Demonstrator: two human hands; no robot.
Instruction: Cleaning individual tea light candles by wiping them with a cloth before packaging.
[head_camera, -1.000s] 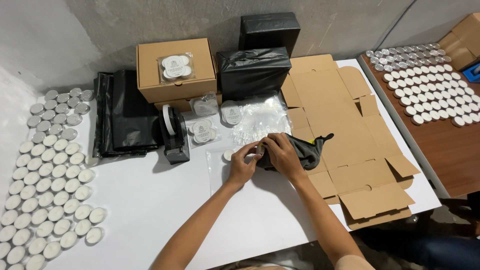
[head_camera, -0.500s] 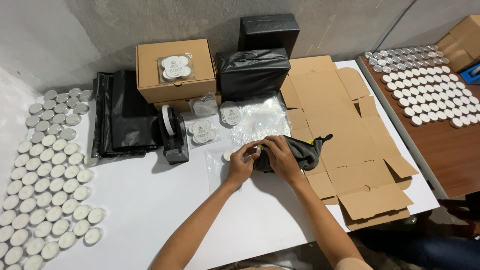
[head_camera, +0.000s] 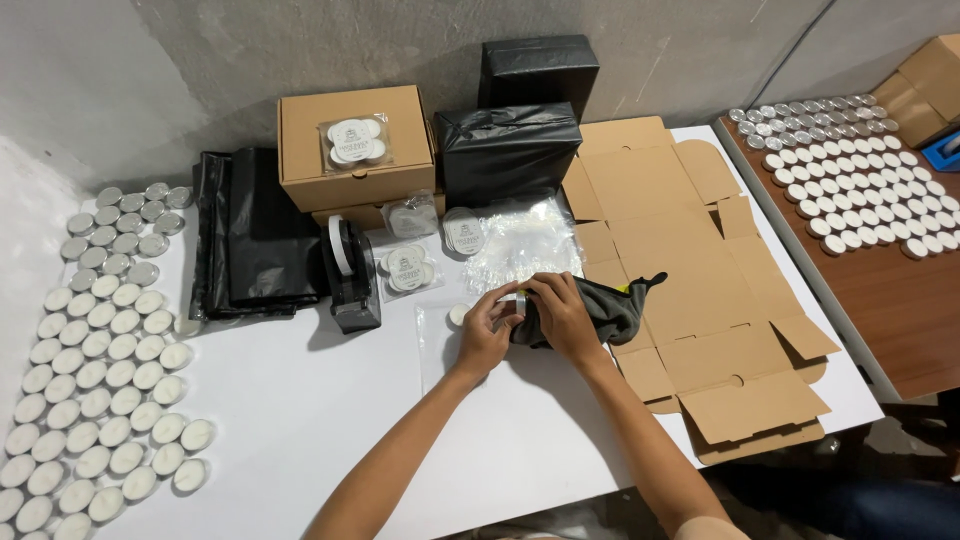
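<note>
Left hand: the left hand (head_camera: 487, 328) is at table centre, fingers curled and pinching a small tealight candle (head_camera: 520, 301) from the left side.
Right hand: the right hand (head_camera: 562, 315) meets the left over the same candle, fingertips closed on it; the palm rests on a dark grey cloth (head_camera: 605, 308) bunched beneath it.
Candle position: held on edge between both hands, just above the white table (head_camera: 300, 420), beside the left border of the flat cardboard sheet (head_camera: 690, 290).
Cloth: lies partly on the cardboard sheet, partly under the right hand.
Loose piece: one more small white candle (head_camera: 458, 314) sits on the table just left of the left hand.
Clear bags: a stack of clear plastic bags (head_camera: 520, 250) lies just beyond the hands.
Left of hands: black tape dispenser (head_camera: 350, 275); folded black plastic bags (head_camera: 250, 240) further left.
Far left: rows of white tealights (head_camera: 90, 400) on the table.
Back: closed brown cardboard box (head_camera: 350, 150) with a packet of candles on top; black wrapped parcels (head_camera: 510, 150) beside it.
Right: brown side table (head_camera: 900, 300) with more tealight rows.
</note>
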